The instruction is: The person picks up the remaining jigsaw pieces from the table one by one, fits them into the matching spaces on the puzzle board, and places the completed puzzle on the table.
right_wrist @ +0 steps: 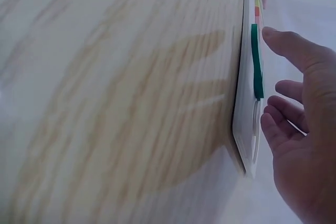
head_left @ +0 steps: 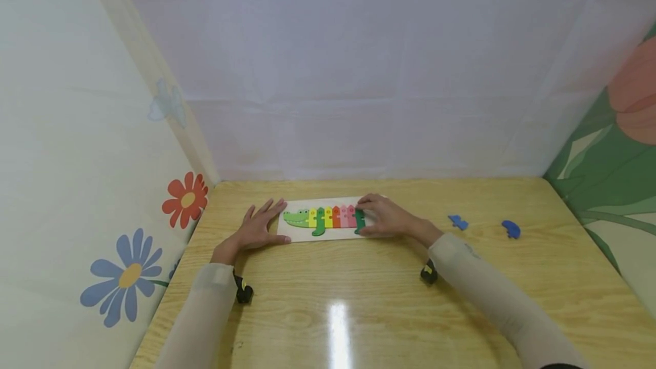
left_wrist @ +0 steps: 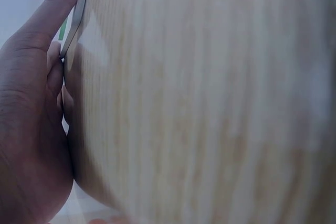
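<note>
Near the far edge of the wooden table (head_left: 302,278), note the white board (head_left: 335,234) lying flat, bearing the crocodile puzzle (head_left: 328,216) in a coloured row, with the dark green piece (head_left: 361,220) at its right end. Along the board's left edge, observe the left hand (head_left: 258,228) spread wide, grasping nothing; over the right end, observe the right hand (head_left: 388,218) partly open, fingers bent at the dark green piece, actual hold impossible to tell. To the right, apart from the board, locate the light blue piece (head_left: 458,222) and the dark blue piece (head_left: 511,228).
</note>
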A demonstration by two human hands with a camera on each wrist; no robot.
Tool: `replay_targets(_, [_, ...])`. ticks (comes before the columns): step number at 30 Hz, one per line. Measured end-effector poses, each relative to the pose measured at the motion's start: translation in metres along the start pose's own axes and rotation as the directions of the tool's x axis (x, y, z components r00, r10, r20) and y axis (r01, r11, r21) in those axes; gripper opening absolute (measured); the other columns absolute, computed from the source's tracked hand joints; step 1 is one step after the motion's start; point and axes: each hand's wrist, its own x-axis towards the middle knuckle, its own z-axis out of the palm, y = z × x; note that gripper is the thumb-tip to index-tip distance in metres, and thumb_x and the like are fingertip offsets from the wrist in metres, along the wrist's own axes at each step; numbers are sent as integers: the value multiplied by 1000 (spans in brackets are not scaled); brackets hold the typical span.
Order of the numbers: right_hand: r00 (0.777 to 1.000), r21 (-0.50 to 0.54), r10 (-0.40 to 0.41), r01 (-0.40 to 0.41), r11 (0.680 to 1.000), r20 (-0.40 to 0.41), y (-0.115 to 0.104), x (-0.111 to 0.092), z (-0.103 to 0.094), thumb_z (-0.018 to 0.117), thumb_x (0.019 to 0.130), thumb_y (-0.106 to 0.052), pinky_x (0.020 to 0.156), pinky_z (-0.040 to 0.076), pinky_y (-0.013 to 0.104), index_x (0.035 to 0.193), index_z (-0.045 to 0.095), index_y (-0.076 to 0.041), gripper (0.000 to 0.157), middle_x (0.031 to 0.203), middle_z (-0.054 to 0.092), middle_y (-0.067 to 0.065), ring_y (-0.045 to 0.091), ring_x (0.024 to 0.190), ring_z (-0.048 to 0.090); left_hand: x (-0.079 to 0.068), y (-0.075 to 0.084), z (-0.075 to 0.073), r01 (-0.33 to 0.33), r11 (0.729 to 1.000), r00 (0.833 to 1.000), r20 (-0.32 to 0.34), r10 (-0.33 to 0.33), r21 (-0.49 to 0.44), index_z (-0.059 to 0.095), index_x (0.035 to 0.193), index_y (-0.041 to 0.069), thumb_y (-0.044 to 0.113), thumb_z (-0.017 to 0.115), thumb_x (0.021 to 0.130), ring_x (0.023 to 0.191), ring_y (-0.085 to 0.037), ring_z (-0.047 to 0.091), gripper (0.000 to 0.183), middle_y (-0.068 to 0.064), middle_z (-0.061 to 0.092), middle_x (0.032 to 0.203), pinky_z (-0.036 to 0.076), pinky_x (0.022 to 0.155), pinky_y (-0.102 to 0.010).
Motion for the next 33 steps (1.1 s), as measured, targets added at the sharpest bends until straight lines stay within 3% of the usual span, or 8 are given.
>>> replay_targets(13, [997,-19,-66,65,998,-36,8,-13,-12,87,88,-33,118,41,56,144,61,5,73,147,58,22,40,138,53,0,-1,-2,-9,1000,1000,-4,9,-6,29,168,9,55,81,87,163,-42,11,107,-13,23,175,-6,124,-70])
replay_targets(22, [997,-77,-81,79,994,-13,9,-29,-26,85,91,-33,119,38,60,146,58,6,73,151,55,24,44,142,50,0,-3,0,-8,1000,1000,-7,8,5,28,169,10,56,81,87,163,-41,11,108,-12,24,175,-4,124,-70])
replay_targets(33, [997,-46,-69,68,997,-26,14,-45,-37,88,88,-27,118,40,60,145,58,7,73,149,57,25,45,140,51,0,-5,2,-9,1000,1000,-7,9,9,29,169,11,57,81,87,163,-41,11,108,-11,24,175,-3,124,-70])
